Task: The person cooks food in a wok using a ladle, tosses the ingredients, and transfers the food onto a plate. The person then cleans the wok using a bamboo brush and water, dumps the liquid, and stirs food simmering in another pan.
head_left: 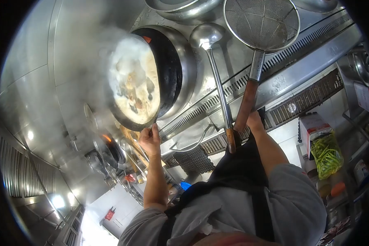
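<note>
A black wok (168,74) sits tilted on the round steel burner ring (187,69). Pale, steaming liquid with darker pieces (135,88) fills much of it. My left hand (150,140) is closed on the wok's near edge, thumb on top. My right hand (254,121) is by the counter's front edge, beside the wooden handle of a wire strainer (262,22); its fingers are mostly hidden, so any grip cannot be made out. Between the hands, a steel ladle (217,74) lies with its wooden handle over the counter's edge.
Another metal pan (176,14) stands beyond the ladle. A slotted drain (233,84) runs along the counter's front. Green vegetables in a bag (327,153) are at the right, and further cookware is at the left. Steam blurs the area around the wok.
</note>
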{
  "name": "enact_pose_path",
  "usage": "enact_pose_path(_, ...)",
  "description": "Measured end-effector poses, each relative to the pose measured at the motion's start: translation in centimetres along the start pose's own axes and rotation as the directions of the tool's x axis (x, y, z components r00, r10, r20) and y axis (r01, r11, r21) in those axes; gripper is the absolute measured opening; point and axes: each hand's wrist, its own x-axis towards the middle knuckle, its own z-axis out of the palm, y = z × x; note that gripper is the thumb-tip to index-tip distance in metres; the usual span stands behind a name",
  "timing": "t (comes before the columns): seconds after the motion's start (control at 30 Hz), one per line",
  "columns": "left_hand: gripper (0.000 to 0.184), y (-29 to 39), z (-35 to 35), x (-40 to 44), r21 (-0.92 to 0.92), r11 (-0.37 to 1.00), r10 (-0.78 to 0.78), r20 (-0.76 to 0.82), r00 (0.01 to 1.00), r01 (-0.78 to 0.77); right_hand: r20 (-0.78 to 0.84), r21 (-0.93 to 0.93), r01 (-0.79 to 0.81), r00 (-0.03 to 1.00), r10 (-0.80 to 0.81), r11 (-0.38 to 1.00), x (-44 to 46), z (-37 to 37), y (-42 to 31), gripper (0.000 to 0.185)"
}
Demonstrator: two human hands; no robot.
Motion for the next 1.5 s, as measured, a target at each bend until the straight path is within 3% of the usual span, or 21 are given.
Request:
enact_pose_path(0.07, 0.035, -0.1, 0.1, 0.0, 0.002, 1.000, 0.008, -0.011, 1.000, -0.008, -0.038, 0.052, 0.015, 0.999, -0.013, 0.999, 0.2, 0.9, 1.0, 0.034)
enact_pose_path(0.17, 0.036, -0.1, 0.2, 0.0, -0.033, 0.999, -0.003, -0.011, 1.000, 0.003, 0.025, -0.021, -0.083, 0.996, 0.084, 0.996, 0.1, 0.4, 0.4, 0.032)
enact_pose_path(0.23, 0.036, 0.0, 0.1, -0.1, -0.020, 0.999, -0.034, 0.000, 0.999, 0.034, 0.139, -0.026, -0.061, 0.988, 0.064, 0.998, 0.4, 0.9, 1.6, 0.047)
enact_pose_path(0.37, 0.035, -0.2, 0.1, -0.1, 0.016, 0.999, -0.048, 0.013, 0.999, 0.048, 0.083, 0.028, -0.036, 0.996, 0.034, 0.999, 0.1, 1.2, 1.7, 0.047)
enact_pose_path(0.43, 0.035, 0.0, 0.0, -0.1, 0.017, 0.998, -0.058, 0.017, 0.998, 0.058, -0.053, 0.106, -0.065, 0.996, 0.071, 0.992, -0.6, -0.6, -0.8, 0.024)
enact_pose_path(0.57, 0.036, -0.5, 0.3, -0.1, 0.019, 1.000, 0.013, -0.022, 1.000, -0.012, -0.133, 0.073, 0.029, 0.991, -0.019, 0.997, -0.3, 0.8, 0.7, 0.021)
enact_pose_path(0.63, 0.036, -0.6, 0.3, -0.2, 0.006, 1.000, 0.019, -0.026, 0.999, -0.018, -0.162, -0.018, 0.189, 0.968, -0.190, 0.982, 0.5, 3.1, 3.3, 0.019)
enact_pose_path(0.67, 0.035, -0.6, 0.4, -0.1, -0.008, 1.000, 0.023, -0.032, 0.999, -0.023, -0.163, -0.017, 0.188, 0.969, -0.188, 0.982, 0.6, 3.5, 3.9, 0.019)
enact_pose_path(0.73, 0.035, -0.7, 0.4, -0.2, 0.002, 1.000, 0.024, -0.032, 0.999, -0.024, 0.075, -0.001, -0.021, 0.997, 0.021, 1.000, 0.5, 3.0, 3.7, 0.030)
enact_pose_path(0.87, 0.035, -0.8, 0.4, -0.2, 0.019, 1.000, 0.003, -0.020, 1.000, -0.003, 0.082, -0.039, 0.026, 0.996, -0.023, 0.999, 0.7, 4.8, 5.3, 0.031)
enact_pose_path(0.9, 0.035, -1.0, 0.4, -0.3, 0.019, 1.000, 0.003, -0.019, 1.000, -0.003, -0.050, -0.036, 0.088, 0.995, -0.090, 0.995, 0.5, 4.8, 4.9, 0.019)
enact_pose_path(0.93, 0.035, -1.1, 0.5, -0.3, 0.016, 1.000, -0.002, -0.018, 1.000, 0.002, -0.181, -0.043, 0.150, 0.971, -0.155, 0.988, 0.4, 4.7, 4.7, 0.019)
enact_pose_path(1.07, 0.036, -1.0, 0.4, -0.4, 0.016, 0.999, -0.047, -0.003, 0.999, 0.047, -0.173, -0.153, 0.170, 0.965, -0.196, 0.973, 0.5, 4.7, 4.9, 0.018)
enact_pose_path(1.13, 0.036, -0.6, 0.3, -0.3, 0.014, 0.998, -0.061, 0.001, 0.998, 0.061, 0.054, -0.129, 0.062, 0.997, -0.055, 0.990, 0.9, 5.2, 5.7, 0.034)
enact_pose_path(1.27, 0.037, -0.6, 0.3, -0.2, 0.036, 0.999, 0.003, -0.021, 1.000, -0.003, 0.009, -0.044, 0.043, 0.999, -0.043, 0.998, 0.7, 5.1, 5.6, 0.035)
enact_pose_path(1.37, 0.036, -0.9, 0.5, -0.3, 0.009, 0.999, -0.049, -0.009, 0.999, 0.049, 0.011, -0.053, 0.081, 0.997, -0.081, 0.995, 0.5, 4.4, 4.8, 0.035)
enact_pose_path(1.43, 0.035, -0.9, 0.5, -0.3, 0.008, 0.999, -0.036, -0.018, 0.999, 0.036, -0.158, -0.025, 0.121, 0.980, -0.123, 0.992, -0.1, 2.4, 2.3, 0.014)
enact_pose_path(1.5, 0.035, -0.6, 0.5, -0.3, 0.005, 1.000, -0.024, -0.032, 0.999, 0.025, -0.075, -0.076, 0.097, 0.992, -0.103, 0.992, 0.1, 2.2, 2.4, 0.019)
